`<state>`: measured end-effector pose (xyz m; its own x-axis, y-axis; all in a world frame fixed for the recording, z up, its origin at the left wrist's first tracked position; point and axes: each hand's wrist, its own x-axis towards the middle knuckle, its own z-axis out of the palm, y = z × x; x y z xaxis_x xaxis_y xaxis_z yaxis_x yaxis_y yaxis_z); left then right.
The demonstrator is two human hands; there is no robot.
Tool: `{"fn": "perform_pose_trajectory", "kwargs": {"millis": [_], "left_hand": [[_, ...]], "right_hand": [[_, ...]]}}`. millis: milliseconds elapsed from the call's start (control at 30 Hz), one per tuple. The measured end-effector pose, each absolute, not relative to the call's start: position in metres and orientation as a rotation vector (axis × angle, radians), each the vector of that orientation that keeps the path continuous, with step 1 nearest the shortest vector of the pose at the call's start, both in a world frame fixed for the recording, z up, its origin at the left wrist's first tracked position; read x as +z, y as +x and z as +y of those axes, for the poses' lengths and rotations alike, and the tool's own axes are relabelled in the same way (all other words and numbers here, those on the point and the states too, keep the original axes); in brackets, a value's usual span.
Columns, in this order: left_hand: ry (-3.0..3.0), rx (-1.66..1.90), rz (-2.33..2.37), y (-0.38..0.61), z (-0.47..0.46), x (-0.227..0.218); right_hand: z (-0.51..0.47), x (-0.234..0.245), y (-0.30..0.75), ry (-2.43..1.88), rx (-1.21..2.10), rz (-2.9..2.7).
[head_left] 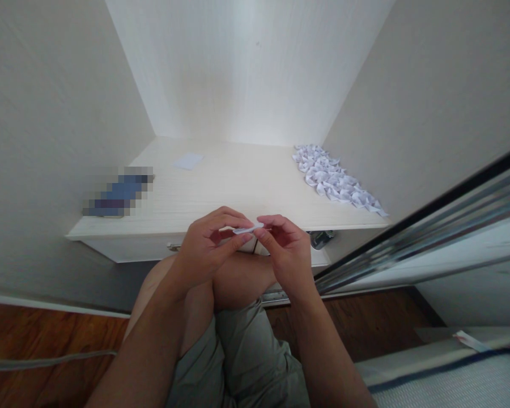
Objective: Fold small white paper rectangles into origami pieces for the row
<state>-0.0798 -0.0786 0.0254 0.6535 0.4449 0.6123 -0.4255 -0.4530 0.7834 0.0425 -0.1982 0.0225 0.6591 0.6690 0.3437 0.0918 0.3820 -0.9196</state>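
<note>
Between my two hands is a small folded piece of white paper (247, 229), held just in front of the shelf edge and above my knees. My left hand (210, 241) pinches its left end between thumb and fingers. At the other end, my right hand (288, 243) grips the paper with thumb and fingertips. On the right of the shelf lie rows of many folded white paper pieces (334, 175). A flat white paper sheet (189, 161) rests toward the back left.
The pale shelf (238, 175) sits between side walls, with a drawer handle (174, 247) below. A blurred-out blue object (121, 192) lies at its left end. A dark shiny can-like object (322, 239) stands underneath. Metal door tracks (416, 226) run along the right.
</note>
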Motion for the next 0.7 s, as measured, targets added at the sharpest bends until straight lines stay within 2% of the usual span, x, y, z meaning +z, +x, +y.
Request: {"fn": "perform_pose_trajectory", "kwargs": {"millis": [433,700], "left_hand": [[1.563,0.828,0.162,-0.0816,-0.0824,0.0295],[1.605,0.962,0.139,-0.0792,-0.0838,0.0301]], "right_hand": [[-0.2014,0.026,0.048,-1.173,0.402,-0.954],[-0.2006,0.0275,0.0448,-1.152,0.414,-0.914]]}}
